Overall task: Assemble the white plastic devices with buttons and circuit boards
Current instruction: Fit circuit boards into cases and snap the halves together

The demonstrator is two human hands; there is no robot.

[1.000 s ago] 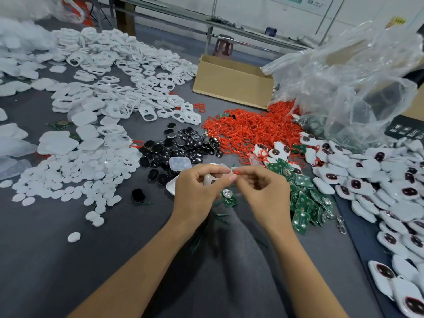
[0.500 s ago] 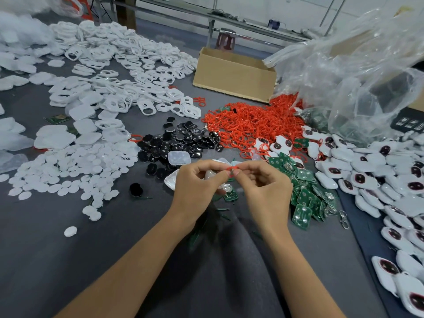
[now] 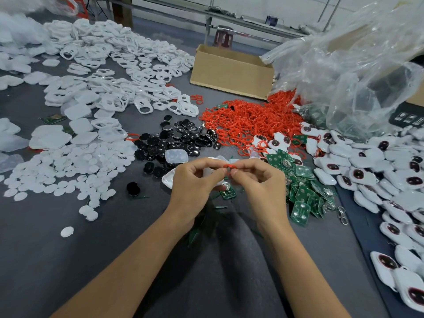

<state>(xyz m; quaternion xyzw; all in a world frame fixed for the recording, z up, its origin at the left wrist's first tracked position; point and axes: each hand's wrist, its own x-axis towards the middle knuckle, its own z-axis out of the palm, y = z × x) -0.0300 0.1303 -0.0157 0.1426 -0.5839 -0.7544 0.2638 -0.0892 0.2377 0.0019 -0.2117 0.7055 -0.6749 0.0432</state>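
Red ring (image 3: 229,166), long axis left-right, in pinch of left hand (image 3: 195,183) and right hand (image 3: 260,181).

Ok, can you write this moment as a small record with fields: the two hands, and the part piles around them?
left hand: pinches red ring; white part in its grip
right hand: pinches the same red ring
circuit boards: green pile right of the right hand
black buttons: pile beyond the left hand
red rings pile: behind both hands
white discs: spread at left
white devices: heap at right
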